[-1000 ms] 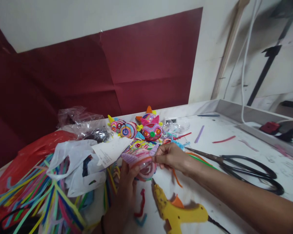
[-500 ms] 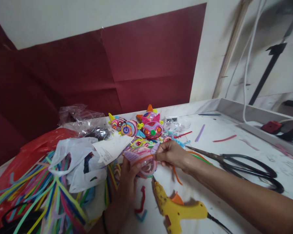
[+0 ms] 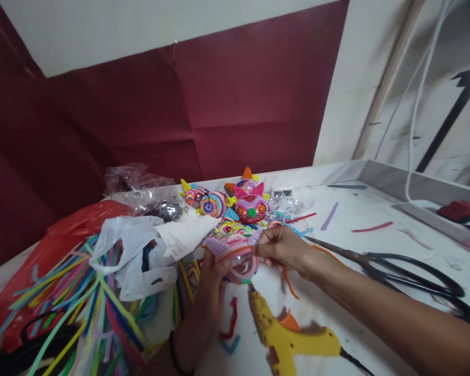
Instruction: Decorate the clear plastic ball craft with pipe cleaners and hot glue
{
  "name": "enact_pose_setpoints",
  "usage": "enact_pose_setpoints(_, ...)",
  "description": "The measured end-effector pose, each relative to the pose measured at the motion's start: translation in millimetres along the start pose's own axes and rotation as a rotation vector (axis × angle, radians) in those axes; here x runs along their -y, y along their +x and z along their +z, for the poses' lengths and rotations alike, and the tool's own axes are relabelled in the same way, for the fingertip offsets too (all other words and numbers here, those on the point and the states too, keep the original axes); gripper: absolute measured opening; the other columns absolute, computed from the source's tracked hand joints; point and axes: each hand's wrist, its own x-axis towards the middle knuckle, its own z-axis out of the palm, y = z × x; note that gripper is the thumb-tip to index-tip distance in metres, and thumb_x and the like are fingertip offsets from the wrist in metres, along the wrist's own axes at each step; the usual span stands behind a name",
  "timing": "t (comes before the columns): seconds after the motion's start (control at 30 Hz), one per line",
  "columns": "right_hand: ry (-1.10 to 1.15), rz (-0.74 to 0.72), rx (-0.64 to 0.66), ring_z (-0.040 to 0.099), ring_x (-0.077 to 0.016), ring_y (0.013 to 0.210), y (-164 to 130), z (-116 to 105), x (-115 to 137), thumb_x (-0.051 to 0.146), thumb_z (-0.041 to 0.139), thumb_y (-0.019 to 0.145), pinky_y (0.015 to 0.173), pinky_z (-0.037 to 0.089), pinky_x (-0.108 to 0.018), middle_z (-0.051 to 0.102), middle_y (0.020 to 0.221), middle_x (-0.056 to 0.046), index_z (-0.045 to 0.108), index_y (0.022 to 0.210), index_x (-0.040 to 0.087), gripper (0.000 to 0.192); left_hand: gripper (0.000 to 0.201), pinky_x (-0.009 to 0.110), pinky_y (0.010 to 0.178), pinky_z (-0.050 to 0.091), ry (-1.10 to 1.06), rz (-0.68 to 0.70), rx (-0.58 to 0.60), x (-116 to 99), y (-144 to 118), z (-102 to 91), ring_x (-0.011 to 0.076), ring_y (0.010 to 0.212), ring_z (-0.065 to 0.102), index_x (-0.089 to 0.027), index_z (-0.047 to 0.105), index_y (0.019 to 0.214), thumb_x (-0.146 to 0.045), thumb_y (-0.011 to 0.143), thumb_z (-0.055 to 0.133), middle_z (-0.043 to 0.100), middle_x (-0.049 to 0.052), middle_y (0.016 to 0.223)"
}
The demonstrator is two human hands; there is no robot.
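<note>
Left hand [image 3: 208, 286] and right hand [image 3: 285, 249] both hold the ball [image 3: 243, 269]; purple ears [image 3: 218, 247] look attached, bands [image 3: 235, 253] partly laid, clear front [image 3: 240, 261] seems partly uncovered

At the centre of the counter [image 3: 376, 203], a ball [image 3: 243, 267] lies between the left hand [image 3: 209, 274] and the right hand [image 3: 280, 248]. Before it: glue gun [image 3: 276, 334]. Right, beyond the right forearm: scissors [image 3: 361, 258]. Left: strips [image 3: 84, 300], overlapped by a carrier bag [image 3: 115, 237]. Behind the ball: figurines [image 3: 251, 201], with a paper slip [image 3: 186, 235] before them, right of the carrier bag. Behind the counter: wall sheet [image 3: 254, 99].
</note>
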Motion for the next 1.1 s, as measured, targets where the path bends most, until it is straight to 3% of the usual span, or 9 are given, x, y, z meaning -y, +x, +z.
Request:
enact_pose_setpoints(0.13,0.005,0.004,-0.004,0.037,-0.0031,0.027,-1,1,2,0.018,0.083,0.061,0.030,0.022,-0.017,0.054,0.034,0.007,0.052,0.046,0.019,0.034,0.047,0.031,0.075,0.054,-0.061,-0.040,-0.033,-6,0,5.6,0.0243,0.098,0.069,-0.024,0.063,0.117,-0.029,0.071,0.071,0.072,0.005,0.109)
enact_pose_setpoints(0.43,-0.028,-0.004,-0.004,0.038,-0.0038,0.029,-1,1,-2,0.021,0.079,0.063,0.031,0.023,-0.018,0.054,0.036,0.007,0.052,0.047,0.020,0.031,0.051,0.038,0.085,0.055,-0.141,-0.014,0.025,-12,0,10.9,0.0266,0.101,0.069,-0.026,0.061,0.119,-0.026,0.069,0.069,0.074,0.005,0.110)
enact_pose_setpoints(0.6,-0.012,-0.049,0.001,0.036,-0.0038,0.028,4,0,-11,0.028,0.080,0.063,0.031,0.020,-0.019,0.053,0.035,0.006,0.052,0.047,0.020,0.034,0.051,0.035,0.078,0.055,-0.119,-0.035,0.019,-10,-2,8.8,0.0265,0.099,0.069,-0.022,0.060,0.119,-0.029,0.070,0.071,0.073,0.006,0.112)
enact_pose_setpoints(0.83,-0.021,-0.030,-0.004,0.037,-0.0039,0.031,-1,-2,-10,0.037,0.085,0.057,0.033,0.020,-0.019,0.055,0.038,0.006,0.053,0.050,0.020,0.037,0.048,0.036,0.087,0.053,-0.205,0.001,0.114,-3,0,5.8,0.0238,0.103,0.067,-0.024,0.058,0.125,-0.026,0.078,0.068,0.072,0.004,0.114)
enact_pose_setpoints(1.1,0.010,-0.061,0.010,0.037,-0.0033,0.033,-4,-4,-10,0.039,0.085,0.057,0.035,0.023,-0.018,0.056,0.040,0.006,0.054,0.052,0.019,0.037,0.048,0.036,0.091,0.050,-0.209,-0.001,0.097,-2,0,6.2,0.0240,0.108,0.064,-0.024,0.060,0.123,-0.025,0.076,0.069,0.070,0.004,0.118)
